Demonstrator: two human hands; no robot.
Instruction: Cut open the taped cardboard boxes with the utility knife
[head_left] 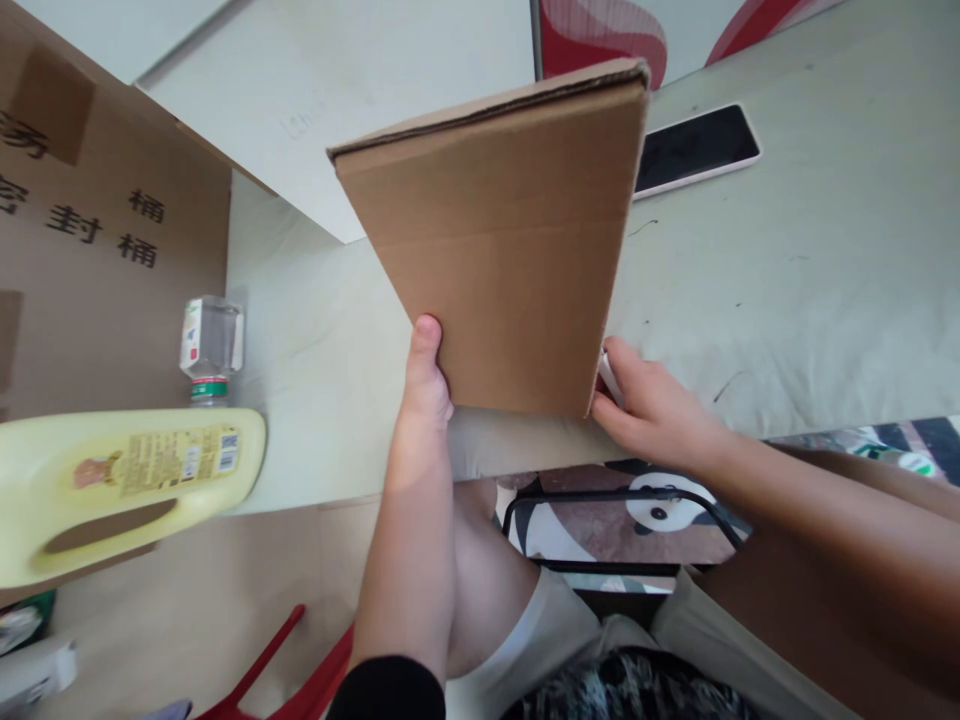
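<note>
A brown cardboard box [510,240] is held tilted above the table, its broad side facing me and its top edge away from me. My left hand [429,380] grips its lower left edge, thumb flat on the near face and the other fingers hidden behind. My right hand [652,405] is closed at the box's lower right corner. Between its thumb and fingers shows part of a small white object [611,380], mostly hidden, whose kind I cannot make out.
A phone [701,150] lies on the pale tablecloth [825,260] behind the box. A white box [300,110] stands at the back. At left are a clear bottle [214,340], a yellow jug [135,480] and a large printed carton [112,300]. The table's front edge borders my lap.
</note>
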